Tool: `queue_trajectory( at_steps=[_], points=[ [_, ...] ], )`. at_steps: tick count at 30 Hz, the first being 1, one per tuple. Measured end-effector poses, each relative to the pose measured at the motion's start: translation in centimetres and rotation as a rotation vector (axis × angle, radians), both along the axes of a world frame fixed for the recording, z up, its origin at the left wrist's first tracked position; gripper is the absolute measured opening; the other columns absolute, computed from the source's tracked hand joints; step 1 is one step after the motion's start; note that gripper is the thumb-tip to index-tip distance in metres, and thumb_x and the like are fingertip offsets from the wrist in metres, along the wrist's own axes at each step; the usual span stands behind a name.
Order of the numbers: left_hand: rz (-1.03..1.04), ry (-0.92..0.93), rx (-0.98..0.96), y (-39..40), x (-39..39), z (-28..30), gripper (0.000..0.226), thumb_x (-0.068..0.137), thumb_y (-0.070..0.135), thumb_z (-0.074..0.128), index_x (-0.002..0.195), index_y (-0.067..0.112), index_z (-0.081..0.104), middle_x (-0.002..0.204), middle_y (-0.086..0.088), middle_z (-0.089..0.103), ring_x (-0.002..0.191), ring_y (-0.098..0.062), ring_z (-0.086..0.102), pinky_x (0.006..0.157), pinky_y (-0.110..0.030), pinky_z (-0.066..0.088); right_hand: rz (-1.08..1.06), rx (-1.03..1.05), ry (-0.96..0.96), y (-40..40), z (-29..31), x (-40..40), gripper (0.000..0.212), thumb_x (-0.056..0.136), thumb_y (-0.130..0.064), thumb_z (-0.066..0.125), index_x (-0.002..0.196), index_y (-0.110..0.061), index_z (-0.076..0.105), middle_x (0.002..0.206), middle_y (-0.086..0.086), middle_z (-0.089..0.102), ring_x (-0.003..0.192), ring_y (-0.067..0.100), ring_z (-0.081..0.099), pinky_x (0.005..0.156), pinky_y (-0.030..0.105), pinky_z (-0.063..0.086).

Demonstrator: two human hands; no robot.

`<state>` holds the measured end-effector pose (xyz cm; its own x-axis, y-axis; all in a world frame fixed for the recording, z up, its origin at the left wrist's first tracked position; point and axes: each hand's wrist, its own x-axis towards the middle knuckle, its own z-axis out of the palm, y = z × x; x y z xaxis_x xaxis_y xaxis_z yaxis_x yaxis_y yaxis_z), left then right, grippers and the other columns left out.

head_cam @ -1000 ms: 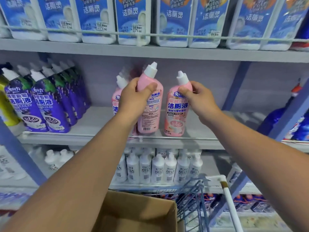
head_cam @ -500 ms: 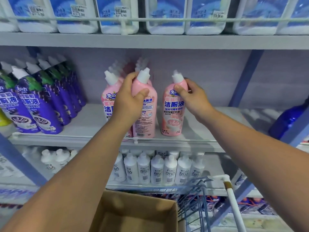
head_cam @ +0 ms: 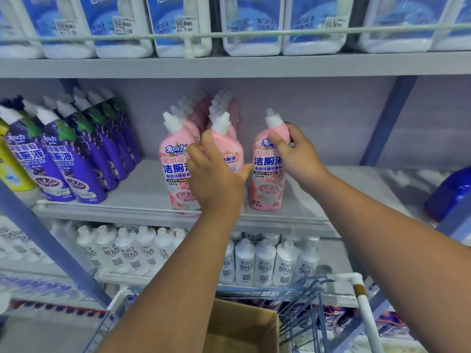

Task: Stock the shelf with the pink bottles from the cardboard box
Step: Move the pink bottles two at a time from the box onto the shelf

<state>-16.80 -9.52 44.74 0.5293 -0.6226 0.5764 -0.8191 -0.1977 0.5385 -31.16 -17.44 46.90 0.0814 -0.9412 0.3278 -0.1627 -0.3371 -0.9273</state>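
**Pink bottles held upright at the front of the middle shelf**

Pink bottles are seen on the middle shelf [head_cam: 142, 192], two of them under the person's hands. The left hand [head_cam: 216, 171] is laid against the middle pink bottle [head_cam: 226, 149]: its fingers are curved round the left side of the body and its thumb is stretched out to the right. Whether the bottle is truly gripped or only steadied cannot be told, since most of the bottle is hidden behind the hand. The right hand [head_cam: 295, 154] is wrapped round the neck and shoulder of the right pink bottle [head_cam: 266, 174], with the thumb pressed on the label side and the fingers curled behind.

Both bottles are stood upright near the front edge of the shelf, close together but not touching. Each is shown with a white angled cap and a pink label with blue lettering. A third pink bottle [head_cam: 174, 169] is stood just left of the left hand, and further rows of pink bottles [head_cam: 219, 105] are lined up behind.

Purple bottles [head_cam: 68, 159] are ranged well apart to the left on the same shelf. The cardboard box [head_cam: 242, 327] is seen below, in a wire cart [head_cam: 305, 301], with white bottles [head_cam: 265, 261] on the shelf beneath.
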Motion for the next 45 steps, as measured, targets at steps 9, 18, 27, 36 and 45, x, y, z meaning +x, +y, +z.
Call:
queue_trajectory(
  at_steps=[9,18,27,36,45],
  points=[
    [-0.252,0.121,-0.122,-0.2,0.2,-0.6,0.105,0.057,0.048,0.081,0.146,0.027,0.029,0.13,-0.009,0.04,0.11,-0.034,0.053,0.087,-0.045,0.052,-0.036,-0.032,0.011,-0.4,0.7,-2.5,0.022,0.099,-0.024,0.06,0.121,-0.025,0.057,0.096,-0.011,0.065,0.08,-0.001,0.064,0.063,0.014,0.052],
    [-0.225,0.142,-0.072,-0.6,-0.7,-1.1,0.114,0.056,0.061,0.074,0.152,0.028,0.022,0.132,-0.012,0.04,0.115,-0.036,0.048,0.087,-0.046,0.048,-0.055,0.007,0.05,0.5,-1.0,-4.0,0.038,0.095,-0.043,0.061,0.128,-0.031,0.044,0.108,-0.007,0.066,0.097,0.01,0.067,0.083,0.034,0.058],
    [-0.399,0.431,-0.072,-2.2,-3.6,-2.1,0.089,0.057,0.045,0.085,0.128,0.026,0.035,0.124,-0.005,0.056,0.103,-0.023,0.065,0.085,-0.044,0.056,-0.012,0.171,0.233,1.4,-5.8,-5.7,0.044,0.085,-0.025,0.078,0.119,-0.027,0.05,0.098,-0.019,0.063,0.088,-0.004,0.06,0.066,0.02,0.046],
    [-0.601,0.63,0.13,-1.5,0.0,-3.7,0.049,0.074,0.038,0.072,0.121,0.038,0.057,0.114,0.012,0.066,0.096,-0.004,0.069,0.09,-0.04,0.058,0.055,0.183,0.154,1.1,-6.8,-6.5,0.046,0.089,-0.027,0.072,0.13,-0.033,0.052,0.111,-0.017,0.069,0.102,0.004,0.065,0.079,0.029,0.053],
    [-0.556,0.434,0.16,-0.6,0.7,-4.5,0.049,0.082,0.017,0.078,0.12,0.034,0.052,0.11,0.015,0.068,0.095,-0.004,0.067,0.071,-0.021,0.055,0.056,0.169,0.096,0.9,-7.9,-6.3,0.044,0.092,-0.022,0.07,0.13,-0.035,0.051,0.115,-0.018,0.068,0.103,-0.002,0.062,0.083,0.026,0.05]
  ],
)
